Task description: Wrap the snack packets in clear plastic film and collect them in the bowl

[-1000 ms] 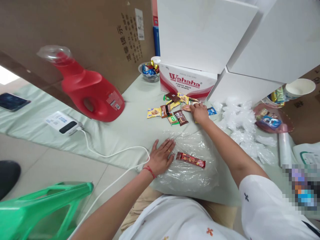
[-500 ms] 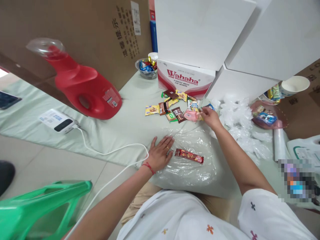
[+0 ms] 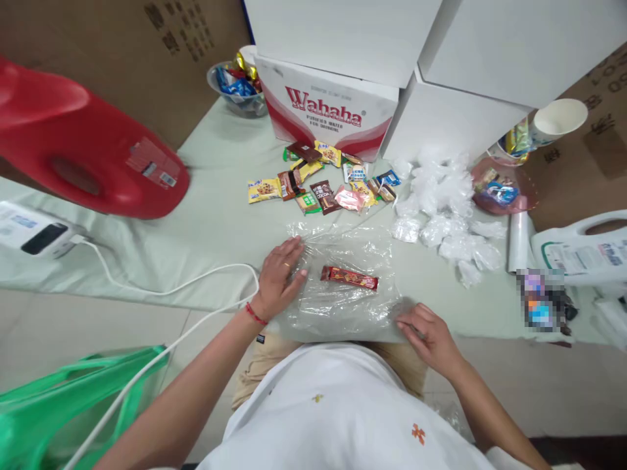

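A red-wrapped snack bar (image 3: 349, 277) lies on a clear plastic sheet (image 3: 318, 303) at the table's front edge. My left hand (image 3: 280, 277) rests flat on the sheet's left side, fingers stretched out and thumb apart. Over at the right edge of the sheet, my right hand (image 3: 427, 334) has thumb and fingers pinched on the film. Beyond the sheet is a pile of small wrapped snacks, among them a brown cocoa packet (image 3: 324, 196), a pink packet (image 3: 349, 199) and a yellow cookie packet (image 3: 264, 190).
White bundles of plastic (image 3: 434, 205) lie right of the snacks. Behind stand a Wahaha carton (image 3: 333, 114) and a bowl of sweets (image 3: 245, 101). A red jug (image 3: 105, 153) and a white cable (image 3: 196, 273) are left; a pink bowl (image 3: 526, 196) and white jug (image 3: 578, 251) are right.
My right hand has moved from the snack pile back toward me to the sheet's right edge. My left hand stays on the left side. The view has shifted.
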Demonstrator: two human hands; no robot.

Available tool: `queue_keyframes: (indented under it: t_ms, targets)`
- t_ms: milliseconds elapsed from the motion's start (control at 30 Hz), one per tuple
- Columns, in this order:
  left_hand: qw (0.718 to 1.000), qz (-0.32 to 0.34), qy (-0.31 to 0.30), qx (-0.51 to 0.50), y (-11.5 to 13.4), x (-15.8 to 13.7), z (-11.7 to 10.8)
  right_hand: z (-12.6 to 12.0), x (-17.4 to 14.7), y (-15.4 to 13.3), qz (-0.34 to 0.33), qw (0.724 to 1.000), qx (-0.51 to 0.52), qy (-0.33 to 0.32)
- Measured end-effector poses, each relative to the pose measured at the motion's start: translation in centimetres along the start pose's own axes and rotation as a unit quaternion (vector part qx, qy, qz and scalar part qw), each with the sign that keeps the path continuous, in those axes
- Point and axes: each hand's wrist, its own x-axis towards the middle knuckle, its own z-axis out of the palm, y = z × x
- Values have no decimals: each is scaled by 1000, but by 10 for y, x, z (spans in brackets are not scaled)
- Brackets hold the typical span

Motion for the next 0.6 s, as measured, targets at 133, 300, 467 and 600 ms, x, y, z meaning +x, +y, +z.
queue_keyframes:
  t_ms: [133,300,467,600]
  targets:
    - [997,5,65,40,23,11,-15,4,8,9,46,996,-23,70]
    - [986,121,-110,41,79,29,-7,13,32,8,-63,995,-50,-59]
    - [982,76,-157,66,91,35,29,27,20,17,-91,986,-81,-115]
    - [987,31,-134,79,83,28,39,39,4,25,-71,993,-69,-59]
